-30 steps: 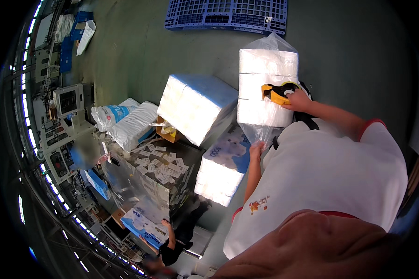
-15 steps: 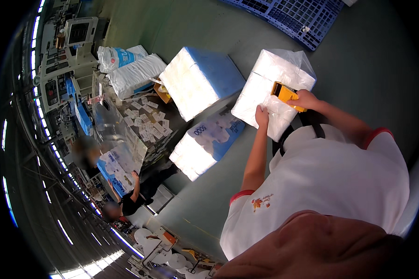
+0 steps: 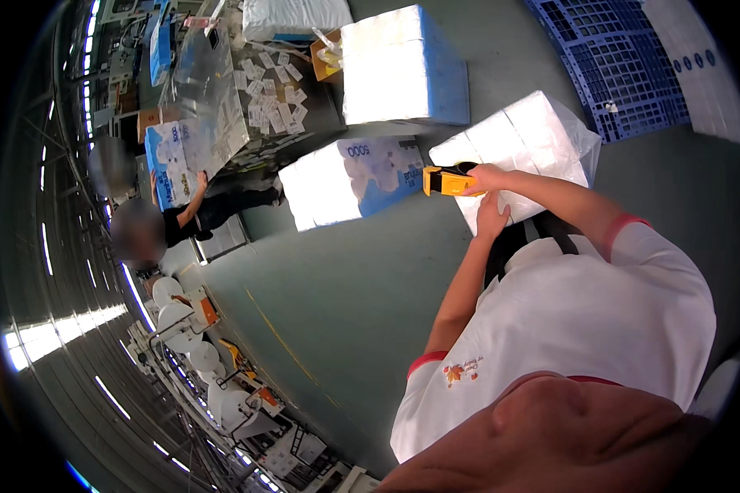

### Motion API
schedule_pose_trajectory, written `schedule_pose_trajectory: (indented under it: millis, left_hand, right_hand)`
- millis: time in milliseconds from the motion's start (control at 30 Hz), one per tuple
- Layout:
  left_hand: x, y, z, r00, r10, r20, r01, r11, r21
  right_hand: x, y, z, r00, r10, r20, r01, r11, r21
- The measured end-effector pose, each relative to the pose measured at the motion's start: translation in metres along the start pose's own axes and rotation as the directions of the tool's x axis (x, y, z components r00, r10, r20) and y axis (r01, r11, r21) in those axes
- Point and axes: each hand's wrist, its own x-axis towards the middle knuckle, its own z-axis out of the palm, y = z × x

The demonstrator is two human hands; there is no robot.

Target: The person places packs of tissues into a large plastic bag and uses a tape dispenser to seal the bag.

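Green workshop floor [image 3: 345, 287], packs set about a person

Counter [image 3: 322, 111] stands upper left; a blue pallet [image 3: 612, 74] lies upper right. Beyond the counter's right edge rises a large pack [image 3: 386, 66], with a printed pack [image 3: 329, 185] below. A film-wrapped bundle [image 3: 514, 131] sits between pallet and person. Right hand [image 3: 485, 177]: its grip is wrapped around a yellow tape dispenser [image 3: 448, 182] across the bundle's left edge. Left hand [image 3: 492, 218] touches the bundle; whether it pinches, I cannot tell.

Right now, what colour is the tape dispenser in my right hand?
The tape dispenser is yellow-orange and black, clearest in the head view.
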Motion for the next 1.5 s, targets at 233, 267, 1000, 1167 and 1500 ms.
schedule_pose_trajectory:
  millis: [233, 267, 1000, 1167, 1500]
  left_hand:
    - [-0.011, -0.059, -0.094, 0.749, -0.489, -0.447, 0.033, 0.701, -0.713]
    - [-0.002, -0.068, -0.103, 0.809, -0.497, -0.314, 0.040, 0.579, -0.815]
    - [0.104, -0.200, 0.010, 0.548, -0.834, 0.068, 0.138, 0.010, -0.990]
    - [0.100, -0.148, -0.008, 0.292, -0.899, 0.326, 0.434, -0.179, -0.883]
    - [0.034, 0.006, -0.019, 0.732, -0.507, -0.455, -0.070, 0.609, -0.790]
  right_hand:
    - [-0.020, 0.018, -0.013, 0.997, -0.059, 0.044, 0.066, 0.981, -0.180]
    - [-0.020, 0.014, -0.015, 0.994, -0.086, 0.070, 0.097, 0.979, -0.179]
    - [0.037, -0.094, -0.103, 0.873, 0.464, 0.148, -0.319, 0.774, -0.548]
    - [0.023, -0.082, -0.115, 0.809, 0.549, 0.210, -0.425, 0.793, -0.437]
    - [0.043, -0.038, -0.149, 0.777, 0.391, 0.494, -0.283, 0.917, -0.281]
